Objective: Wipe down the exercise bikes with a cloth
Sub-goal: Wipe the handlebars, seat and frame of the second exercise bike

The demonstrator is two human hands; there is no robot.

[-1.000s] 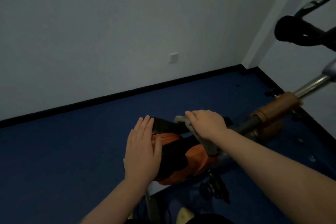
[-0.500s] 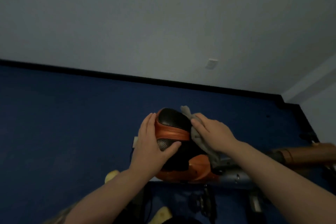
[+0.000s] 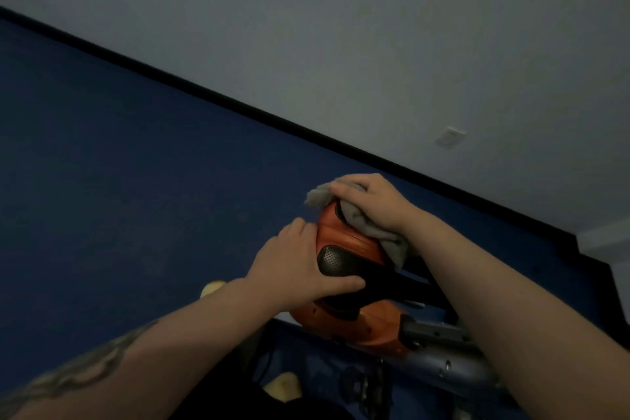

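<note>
Exercise bike seat (image 3: 344, 242): my right hand (image 3: 370, 203) presses the bunched cloth (image 3: 361, 218) on top; left hand (image 3: 300, 266) grips its side. I advise firm, overlapping strokes.

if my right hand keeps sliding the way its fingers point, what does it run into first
Probably nothing solid: the right hand points left over the seat's tip, where only the cloth's bunched end lies ahead, then blue floor well below. Depth is uncertain.

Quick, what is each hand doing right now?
Left hand: grips the orange and black padded bike seat, thumb across its black part.
Right hand: fingers curled over the crumpled grey cloth, pressing it on the seat.
</note>
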